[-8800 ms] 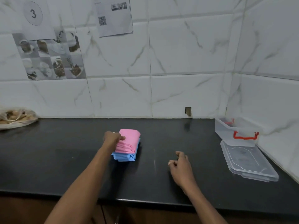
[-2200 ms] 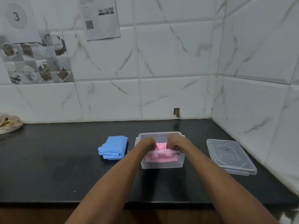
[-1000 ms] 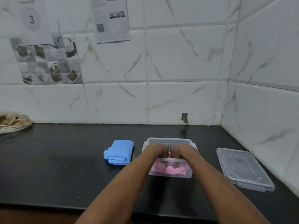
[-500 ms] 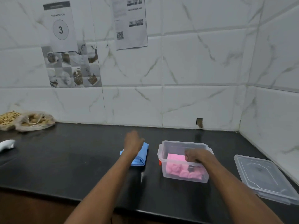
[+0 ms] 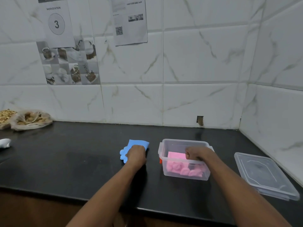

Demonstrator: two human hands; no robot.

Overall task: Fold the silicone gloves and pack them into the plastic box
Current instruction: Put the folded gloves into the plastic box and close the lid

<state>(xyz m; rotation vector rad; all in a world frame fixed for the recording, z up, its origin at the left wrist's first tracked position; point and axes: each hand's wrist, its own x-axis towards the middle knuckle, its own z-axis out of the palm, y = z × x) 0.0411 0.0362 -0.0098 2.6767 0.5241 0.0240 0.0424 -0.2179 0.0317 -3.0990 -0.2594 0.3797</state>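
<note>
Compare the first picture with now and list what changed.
The plastic box came from the right wall to the middle. The pink glove left the blue glove and now lies in the box under the right hand. The left hand has returned and curls over the blue glove, on the counter left of the box. The lid remains off, at right.

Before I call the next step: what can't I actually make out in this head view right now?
All head view:
- Grip of the left hand on the blue glove: the hand's back hides its fingers.
- Right hand inside the plastic box: knuckles hide whether it holds the pink glove.
- White object: cut off by the left edge.
- Wall sheet text: too small to read.
</note>
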